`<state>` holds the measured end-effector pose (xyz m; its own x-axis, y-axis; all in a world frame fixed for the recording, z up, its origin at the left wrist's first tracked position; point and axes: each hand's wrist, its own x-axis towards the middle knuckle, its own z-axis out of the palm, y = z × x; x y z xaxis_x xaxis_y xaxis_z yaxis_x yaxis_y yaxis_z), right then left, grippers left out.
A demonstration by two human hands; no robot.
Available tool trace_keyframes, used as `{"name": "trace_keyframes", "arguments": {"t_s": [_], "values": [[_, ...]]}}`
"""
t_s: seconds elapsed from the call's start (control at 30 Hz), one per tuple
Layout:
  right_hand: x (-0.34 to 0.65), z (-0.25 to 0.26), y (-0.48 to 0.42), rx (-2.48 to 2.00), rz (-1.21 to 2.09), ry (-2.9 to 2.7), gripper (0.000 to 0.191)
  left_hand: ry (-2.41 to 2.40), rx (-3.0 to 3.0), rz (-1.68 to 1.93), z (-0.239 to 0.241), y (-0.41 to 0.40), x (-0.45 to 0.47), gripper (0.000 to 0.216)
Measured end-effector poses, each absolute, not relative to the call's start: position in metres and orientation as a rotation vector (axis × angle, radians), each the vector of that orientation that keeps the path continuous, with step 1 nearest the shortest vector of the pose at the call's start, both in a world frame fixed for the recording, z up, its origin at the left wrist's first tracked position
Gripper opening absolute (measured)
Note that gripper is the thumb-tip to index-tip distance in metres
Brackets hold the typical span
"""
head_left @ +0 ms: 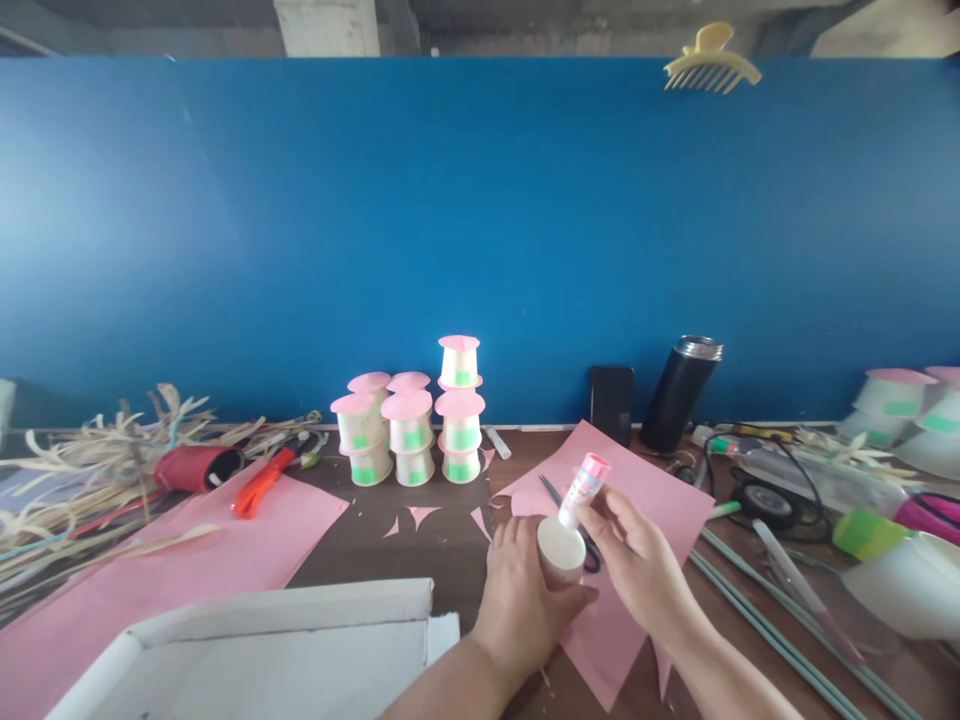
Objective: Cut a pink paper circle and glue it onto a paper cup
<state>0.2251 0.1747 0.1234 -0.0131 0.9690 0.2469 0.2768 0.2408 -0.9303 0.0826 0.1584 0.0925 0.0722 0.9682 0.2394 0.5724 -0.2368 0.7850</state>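
Observation:
My left hand (pixel 521 600) is wrapped round a white paper cup (pixel 562 553), whose open rim faces up toward me. Between the fingers of my right hand (pixel 637 545) is a glue stick (pixel 585 488) with a pink end, tilted so its lower tip meets the cup's rim. Under both hands lies a pink paper sheet (pixel 652 475) with cut edges. A pair of scissors (pixel 551 488) rests on it, mostly hidden behind the cup and hands. Further back stand stacked paper cups (pixel 412 440) with pink paper discs on top and green patches on their sides.
A white cardboard tray (pixel 285 640) occupies the front left, near more pink paper (pixel 217 570), orange-handled scissors (pixel 262 485) and a red cup (pixel 196 467). On the right are a black bottle (pixel 681 395), a black phone (pixel 611 400), grey-green sticks (pixel 780 625) and a toy wheel (pixel 769 500).

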Motion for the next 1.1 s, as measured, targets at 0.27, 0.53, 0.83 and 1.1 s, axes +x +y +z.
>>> {"name": "trace_keyframes", "arguments": {"t_s": [0.27,0.53,0.83,1.1], "values": [[0.223,0.125,0.175,-1.28,0.815,-1.54,0.024,1.498,1.917,1.089,0.089,0.162,0.079,0.039],[0.223,0.119,0.181,-1.325,0.771,-1.416,0.032,1.475,1.945,1.099,0.094,0.16,0.077,0.036],[0.23,0.111,0.186,-0.789,1.44,-0.722,0.024,1.52,1.94,1.114,0.079,0.162,0.078,0.074],[0.231,0.111,0.187,-0.718,1.522,-0.653,0.023,1.545,1.79,1.032,0.09,0.158,0.079,0.091]]}}
